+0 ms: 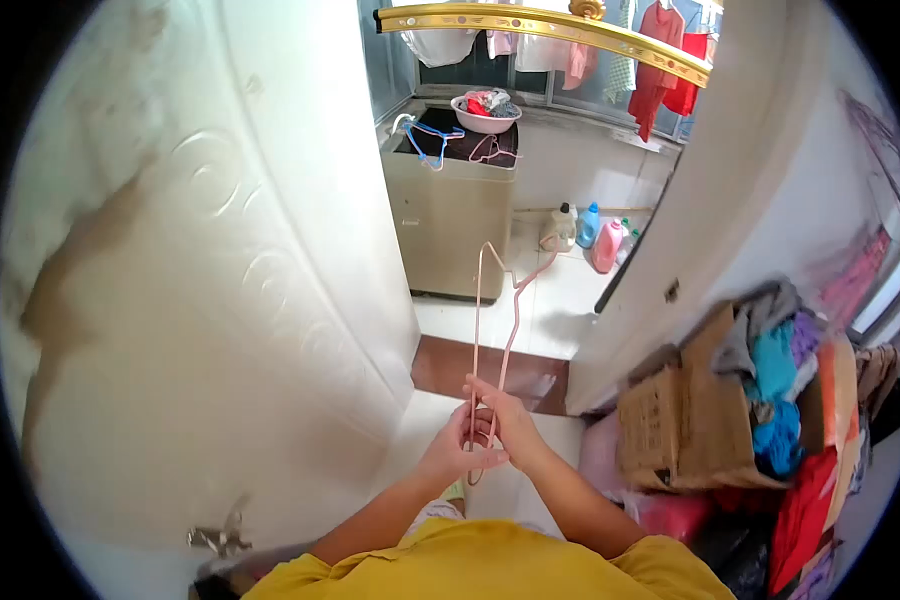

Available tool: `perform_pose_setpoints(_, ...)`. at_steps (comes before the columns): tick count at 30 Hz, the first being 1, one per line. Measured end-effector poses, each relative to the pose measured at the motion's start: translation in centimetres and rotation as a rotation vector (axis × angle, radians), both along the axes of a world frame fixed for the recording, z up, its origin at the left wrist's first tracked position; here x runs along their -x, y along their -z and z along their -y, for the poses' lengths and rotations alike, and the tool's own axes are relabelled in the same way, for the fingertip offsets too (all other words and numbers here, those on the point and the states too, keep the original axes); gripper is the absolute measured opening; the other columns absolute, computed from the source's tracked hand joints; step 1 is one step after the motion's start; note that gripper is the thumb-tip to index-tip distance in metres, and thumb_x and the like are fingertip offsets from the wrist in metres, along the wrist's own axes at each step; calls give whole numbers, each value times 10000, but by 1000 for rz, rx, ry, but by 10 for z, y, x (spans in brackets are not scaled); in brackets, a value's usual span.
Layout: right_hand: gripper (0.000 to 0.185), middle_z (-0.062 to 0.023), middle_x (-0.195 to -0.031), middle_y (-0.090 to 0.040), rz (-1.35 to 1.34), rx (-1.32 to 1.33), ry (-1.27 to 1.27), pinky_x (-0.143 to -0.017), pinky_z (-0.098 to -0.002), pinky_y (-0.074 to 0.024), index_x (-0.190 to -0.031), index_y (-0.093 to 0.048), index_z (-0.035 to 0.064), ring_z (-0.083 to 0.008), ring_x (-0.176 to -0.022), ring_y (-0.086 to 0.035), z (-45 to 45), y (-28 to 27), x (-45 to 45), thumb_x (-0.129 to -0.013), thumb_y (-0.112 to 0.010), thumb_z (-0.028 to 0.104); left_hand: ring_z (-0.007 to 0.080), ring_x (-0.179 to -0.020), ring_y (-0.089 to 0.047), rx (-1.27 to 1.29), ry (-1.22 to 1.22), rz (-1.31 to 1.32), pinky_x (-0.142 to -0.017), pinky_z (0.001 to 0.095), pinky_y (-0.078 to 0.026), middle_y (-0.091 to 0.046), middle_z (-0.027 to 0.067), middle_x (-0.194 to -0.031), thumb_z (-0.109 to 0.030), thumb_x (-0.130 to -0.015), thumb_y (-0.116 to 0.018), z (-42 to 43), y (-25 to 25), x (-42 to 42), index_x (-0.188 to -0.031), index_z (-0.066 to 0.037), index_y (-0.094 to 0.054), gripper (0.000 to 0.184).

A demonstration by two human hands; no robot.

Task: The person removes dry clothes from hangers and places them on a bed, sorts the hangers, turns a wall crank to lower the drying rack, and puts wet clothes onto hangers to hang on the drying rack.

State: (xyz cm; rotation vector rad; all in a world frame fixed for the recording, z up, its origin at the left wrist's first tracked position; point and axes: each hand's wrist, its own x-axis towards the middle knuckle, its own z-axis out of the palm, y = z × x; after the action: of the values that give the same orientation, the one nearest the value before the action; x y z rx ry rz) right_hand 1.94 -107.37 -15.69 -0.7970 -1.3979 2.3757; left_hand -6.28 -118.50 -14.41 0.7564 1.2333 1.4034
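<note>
A thin pink clothes hanger [513, 330] points away from me, held in front of my yellow shirt. Its hook end reaches out toward the bottles, and its near end curves back below my fingers. My left hand [457, 445] is closed around the near part of the hanger, with the fingers curled inward. Just to the right and slightly farther out, my right hand [505, 420] also grips the hanger. The two hands are close together, and some fingers overlap from this angle.
Through the doorway stands a washing machine [440, 220] with blue hangers [432, 145] and a pink basin [485, 120] of clothes on top. Detergent bottles [606, 246] stand on the floor beyond. A white door [270, 300] is at left; a cardboard box [650, 425] of clothes is at right.
</note>
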Motion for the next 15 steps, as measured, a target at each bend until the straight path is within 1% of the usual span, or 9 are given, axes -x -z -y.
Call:
perform_pose_setpoints(3, 589, -140, -1234, -480, -106, 29, 30, -737, -273, -490, -1411, -209, 21, -209, -871, -607, -73, -9, 53, -887, -390, 222, 120, -899, -475, 56, -38, -23, -787, 258, -422, -521, 35, -1049, -112, -643, -753, -77, -17, 56, -1319, -38, -347, 792)
perform_pose_setpoints(5, 559, -170, -1208, -504, -159, -84, 179, -755, -278, -501, -1408, -198, 22, -223, -873, -619, -126, -13, 84, -918, -392, 210, 106, -831, -488, 6, -122, -265, -740, 245, -424, -564, 16, -960, -145, -633, -775, -135, -19, 90, -1279, -24, -407, 753)
perform_pose_setpoints(6, 538, -196, -1192, -514, -225, -60, 213, -767, -284, -514, -1402, -182, 24, -240, -878, -625, -149, -14, 95, -939, -412, 172, 97, -756, -501, -33, -180, -371, -716, 241, -430, -584, 0, -859, -184, -620, -791, -162, -11, 105, -1262, -3, -434, 757)
perform_pose_setpoints(7, 538, -196, -1192, -514, -229, -54, 214, -767, -284, -514, -1402, -182, 24, -240, -878, -625, -175, -9, 110, -939, -412, 172, 97, -756, -501, -28, -178, -376, -716, 241, -430, -584, 0, -859, -184, -620, -791, -189, -3, 119, -1262, -3, -434, 757)
perform_pose_setpoints(9, 532, -199, -1189, -508, -288, 5, 277, -767, -294, -522, -1390, -185, 25, -235, -876, -624, -227, 10, 142, -937, -445, 129, 79, -714, -498, -56, -338, -523, -675, 221, -434, -594, 12, -853, -182, -635, -786, -242, 12, 144, -1297, 17, -398, 792)
perform_pose_setpoints(10, 532, -199, -1189, -508, -287, 18, 262, -767, -294, -522, -1390, -185, 25, -235, -876, -624, -252, 19, 158, -937, -445, 129, 68, -686, -489, -34, -396, -486, -647, 206, -433, -574, 11, -835, -163, -651, -780, -273, 18, 157, -1325, 22, -366, 812)
perform_pose_setpoints(11, 546, -186, -1185, -506, -296, -13, 243, -749, -284, -518, -1394, -172, 28, -220, -892, -617, -275, 28, 175, -932, -449, 116, 68, -686, -489, -25, -411, -489, -647, 206, -433, -574, 11, -835, -163, -651, -780, -298, 25, 169, -1325, 22, -366, 812)
perform_pose_setpoints(13, 576, -160, -1177, -502, -322, -96, 195, -712, -266, -508, -1403, -144, 34, -189, -924, -602, -337, 35, 211, -921, -456, 88, 69, -674, -483, 7, -542, -714, -622, 207, -438, -540, 4, -822, -106, -672, -753, -359, 33, 200, -1342, 19, -347, 794)
perform_pose_setpoints(15, 577, -157, -1175, -506, -335, -137, 181, -720, -259, -493, -1406, -163, 33, -162, -911, -592, -383, 43, 249, -916, -463, 83, 75, -684, -479, 47, -619, -707, -623, 207, -441, -508, 2, -817, -47, -675, -721, -413, 35, 230, -1346, 12, -347, 771)
